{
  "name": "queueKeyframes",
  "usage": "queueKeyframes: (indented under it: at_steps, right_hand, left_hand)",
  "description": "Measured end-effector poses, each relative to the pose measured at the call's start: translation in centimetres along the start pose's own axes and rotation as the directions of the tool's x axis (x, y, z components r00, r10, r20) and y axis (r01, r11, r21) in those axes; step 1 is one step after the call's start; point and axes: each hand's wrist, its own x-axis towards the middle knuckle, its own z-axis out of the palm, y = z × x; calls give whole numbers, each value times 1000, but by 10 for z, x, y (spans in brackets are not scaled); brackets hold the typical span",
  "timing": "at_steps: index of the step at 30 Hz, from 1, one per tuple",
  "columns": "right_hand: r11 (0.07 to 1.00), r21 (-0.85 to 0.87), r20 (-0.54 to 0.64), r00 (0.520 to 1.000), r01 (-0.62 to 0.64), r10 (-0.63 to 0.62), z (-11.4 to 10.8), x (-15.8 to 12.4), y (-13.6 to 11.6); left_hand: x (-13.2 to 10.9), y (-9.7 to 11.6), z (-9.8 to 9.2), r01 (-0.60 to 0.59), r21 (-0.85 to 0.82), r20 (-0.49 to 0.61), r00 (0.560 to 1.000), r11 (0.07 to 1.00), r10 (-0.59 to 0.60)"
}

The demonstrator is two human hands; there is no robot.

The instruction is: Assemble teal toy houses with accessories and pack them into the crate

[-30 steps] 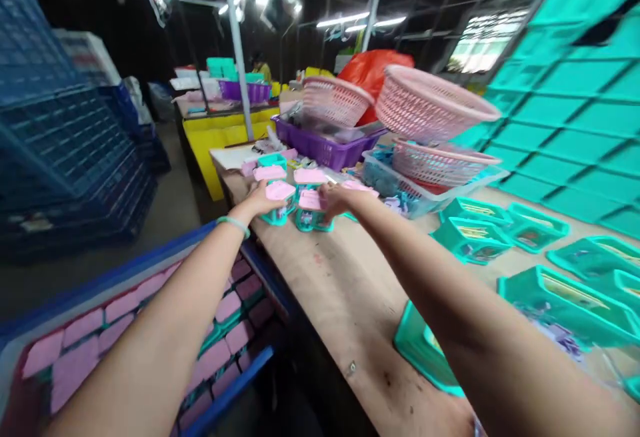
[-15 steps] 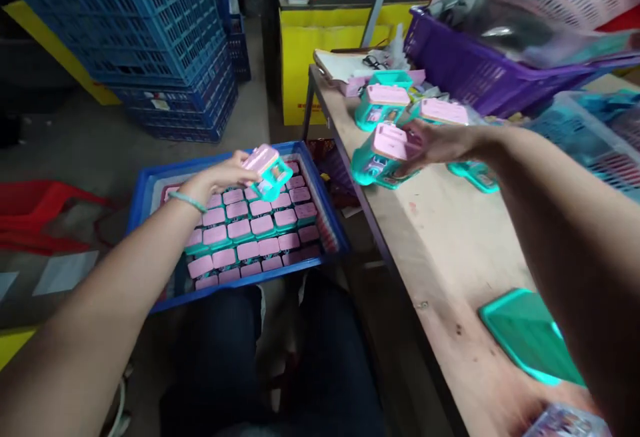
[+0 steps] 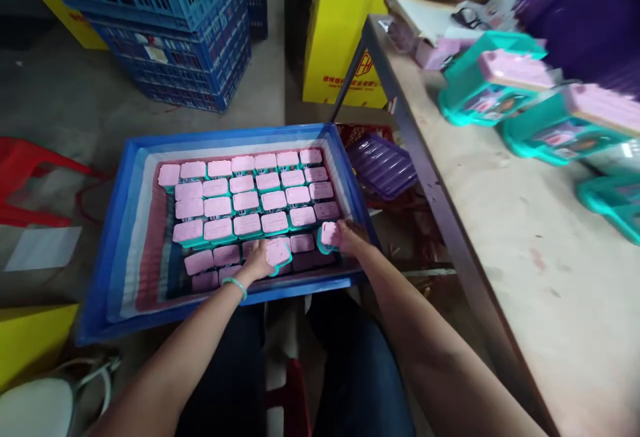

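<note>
Low in front of me is a blue crate (image 3: 107, 237) lined with striped sheeting, holding rows of small boxes with pink tops and teal bodies (image 3: 246, 201). Over its near rows, my left hand (image 3: 257, 260) grips one pink-and-teal box (image 3: 278, 252) by its left side. At the crate's right end my right hand (image 3: 351, 237) has its fingers round another such box (image 3: 330, 234). Both held boxes sit at or just above the tops of the packed ones; I cannot tell whether they rest on them.
On the wooden table (image 3: 500, 237) at right stand more pink-and-teal boxes (image 3: 495, 87), beside a purple basket (image 3: 590, 17). Stacked blue crates (image 3: 175, 50) and a red stool (image 3: 30, 177) are at left. A purple tray (image 3: 383, 167) lies under the table.
My right hand has brought a box from the table down into the crate. My left hand has lowered its box to the near rows. The view has turned down and left.
</note>
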Motion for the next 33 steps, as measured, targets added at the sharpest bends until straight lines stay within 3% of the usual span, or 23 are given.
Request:
queueKeyframes:
  at_steps: [5, 10, 17, 24, 29, 33]
  right_hand:
    - [980, -194, 66, 997, 39, -26, 61, 33, 25]
    - [959, -281, 52, 998, 44, -30, 90, 59, 37]
    - [943, -327, 57, 998, 57, -41, 101, 64, 38]
    - [946, -324, 12, 1000, 16, -13, 108, 68, 38]
    - [946, -323, -19, 1000, 6, -13, 108, 65, 35]
    - [948, -318, -19, 999, 18, -25, 105, 60, 31]
  left_hand:
    - [38, -23, 29, -244, 268, 162, 965, 932, 206]
    - [70, -29, 52, -329, 406, 191, 943, 852, 272]
    - [76, -24, 75, -324, 475, 138, 946, 819, 294]
    - [84, 8, 101, -393, 443, 171, 919, 806, 354]
    - [94, 32, 124, -309, 478, 114, 950, 822, 291]
    - [91, 35, 125, -293, 506, 100, 954, 811, 283]
